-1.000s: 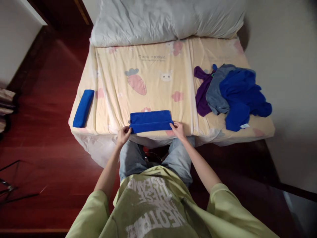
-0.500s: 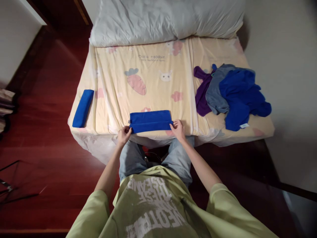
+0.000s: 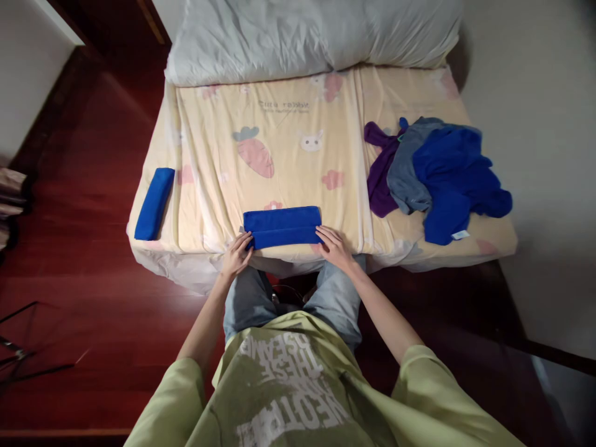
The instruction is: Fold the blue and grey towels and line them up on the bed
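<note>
Worked with both bare hands at a blue cloth (image 3: 282, 227), laid lengthwise at six o'clock on the bed (image 3: 288, 146), just inside the near edge. Touched its near left corner with the left hand (image 3: 237, 253), partly open, with fingers close together over the end and with the thumb low by the near edge. Touched the opposite end with the right hand (image 3: 337, 250), half open, with fingers a little spread against the side and with the thumb set apart from them. Showed no clear pinch at either end; could not tell the weight of the press.

Seemed best served by light, equal pressure, smoothing outward toward nine and three o'clock to keep both bands flat and parallel. Looked likely to skew or pucker under a harder pull from one side, and to call for care with the wrinkled sheet beneath.

Displayed well apart from the cloth: a folded blue bundle (image 3: 154, 203) toward nine o'clock; between two and three, a heap of blue (image 3: 460, 171), gray (image 3: 410, 174) and purple (image 3: 382, 183) fabric with a white tag (image 3: 460, 235); at twelve, a pale gray quilt (image 3: 298, 40).
</note>
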Available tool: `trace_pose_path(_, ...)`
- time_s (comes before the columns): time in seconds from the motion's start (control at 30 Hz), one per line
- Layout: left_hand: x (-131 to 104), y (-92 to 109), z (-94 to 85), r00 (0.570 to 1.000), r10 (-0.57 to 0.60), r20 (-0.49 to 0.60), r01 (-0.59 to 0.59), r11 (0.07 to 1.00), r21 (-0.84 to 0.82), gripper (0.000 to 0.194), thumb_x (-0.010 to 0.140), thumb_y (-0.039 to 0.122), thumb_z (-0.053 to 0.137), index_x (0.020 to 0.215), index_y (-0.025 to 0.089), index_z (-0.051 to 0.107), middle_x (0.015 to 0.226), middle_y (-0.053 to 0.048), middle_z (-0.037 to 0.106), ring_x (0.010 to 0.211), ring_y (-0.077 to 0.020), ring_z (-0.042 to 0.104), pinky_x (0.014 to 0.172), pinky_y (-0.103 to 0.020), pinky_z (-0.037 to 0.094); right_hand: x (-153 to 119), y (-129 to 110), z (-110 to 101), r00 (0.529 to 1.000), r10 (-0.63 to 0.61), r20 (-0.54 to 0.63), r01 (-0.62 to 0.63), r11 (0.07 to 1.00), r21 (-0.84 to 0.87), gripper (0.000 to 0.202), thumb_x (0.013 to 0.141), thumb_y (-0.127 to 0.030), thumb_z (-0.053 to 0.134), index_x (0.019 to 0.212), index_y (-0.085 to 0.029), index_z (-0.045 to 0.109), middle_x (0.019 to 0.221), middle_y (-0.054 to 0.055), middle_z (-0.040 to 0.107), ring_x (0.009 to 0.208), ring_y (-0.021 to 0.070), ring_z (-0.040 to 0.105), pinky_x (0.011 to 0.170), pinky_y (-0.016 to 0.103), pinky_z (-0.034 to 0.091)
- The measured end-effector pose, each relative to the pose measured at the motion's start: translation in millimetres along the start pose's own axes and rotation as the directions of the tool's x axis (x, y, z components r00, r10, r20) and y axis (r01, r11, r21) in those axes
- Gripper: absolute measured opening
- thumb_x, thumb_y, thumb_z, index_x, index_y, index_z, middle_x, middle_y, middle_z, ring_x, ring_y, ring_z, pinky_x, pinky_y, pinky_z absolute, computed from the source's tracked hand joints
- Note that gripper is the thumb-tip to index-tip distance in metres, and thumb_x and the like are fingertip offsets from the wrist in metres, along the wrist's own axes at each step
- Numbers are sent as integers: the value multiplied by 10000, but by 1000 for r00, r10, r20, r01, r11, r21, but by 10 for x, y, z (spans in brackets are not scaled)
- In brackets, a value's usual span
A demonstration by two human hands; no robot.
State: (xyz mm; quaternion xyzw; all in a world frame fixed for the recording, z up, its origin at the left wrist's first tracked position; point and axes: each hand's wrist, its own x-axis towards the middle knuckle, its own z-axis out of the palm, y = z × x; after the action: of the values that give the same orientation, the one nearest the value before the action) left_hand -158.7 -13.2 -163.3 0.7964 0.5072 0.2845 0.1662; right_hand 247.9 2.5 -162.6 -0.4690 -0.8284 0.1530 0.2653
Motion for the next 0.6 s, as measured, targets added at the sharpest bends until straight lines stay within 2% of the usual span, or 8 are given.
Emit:
trace_pose_path(0.1, 2, -43, -9, 998, 21, 66, -23, 999, 31, 529, 975, 356, 566, 1479, 197, 544, 1527, -136, 554, 1449, -298, 484, 1196, -542, 447, 15, 19, 7, 1000, -24, 9, 24, 999, -44, 555, 921, -118, 523, 1468, -180, 595, 1514, 104, 577, 1423, 285, 524, 1201, 524, 454)
trace_pose_path(0.23, 76, -92, 23, 997, -10, 81, 2, 995, 99, 543, 932, 198, 520, 1473, 200, 568, 1485, -129, 597, 1431, -297, 506, 1160, -535, 474, 120, 21, 43, 1000, -16, -3, 15, 994, -106, 530, 920, -62, 475, 1412, -163, 645, 1450, 116, 633, 1369, 279, 576, 1152, 499, 491)
trace_pose_path(0.33, 85, -91, -19, 995, -7, 100, -7, 991, 132, 566, 918, 109, 453, 1461, 199, 587, 1472, -122, 613, 1416, -289, 524, 1139, -532, 479, 131, 24, 5, 1000, -20, 23, 23, 992, -125, 516, 928, -45, 453, 1381, -161, 670, 1396, 122, 672, 1319, 286, 614, 1104, 501, 516)
trace_pose_path(0.47, -63, -52, -128, 986, 49, 160, -64, 994, 88, 509, 978, 131, 412, 1441, 221, 603, 1459, -109, 627, 1379, -262, 559, 1160, -510, 462, -38, -8, -110, 994, -59, 95, 64, 996, -57, 540, 912, -35, 464, 1391, -183, 667, 1359, 117, 696, 1274, 284, 641, 1089, 507, 526)
trace_pose_path(0.6, -183, -10, -110, 993, -13, 121, 13, 1000, -2, 444, 994, 184, 443, 1390, 253, 633, 1390, -101, 670, 1331, -253, 588, 1149, -485, 482, -159, -93, -158, 995, 13, 101, -21, 997, 70, 554, 902, -45, 459, 1384, -222, 668, 1349, 94, 693, 1282, 274, 628, 1132, 511, 515)
